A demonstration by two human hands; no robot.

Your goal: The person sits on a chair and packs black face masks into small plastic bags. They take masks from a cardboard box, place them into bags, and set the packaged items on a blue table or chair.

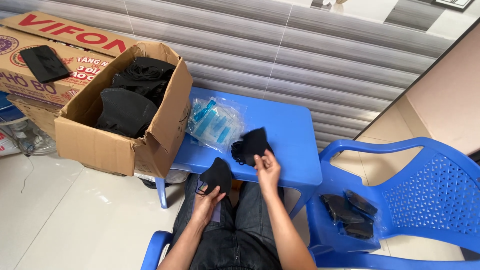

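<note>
My left hand [206,204] holds a folded black face mask [216,176] just above my lap, at the near edge of the blue plastic table [290,135]. My right hand [267,169] pinches a second black mask [252,145] that rests on the table, its ear loops trailing to the left. A stack of clear plastic sleeves with blue print [215,122] lies on the table just behind that mask.
An open cardboard box [115,145] full of black masks [132,97] sits at the table's left end. Behind it is a printed carton [75,60] with a black phone [44,63] on top. A blue plastic chair [425,190] at right holds bagged black masks [350,212].
</note>
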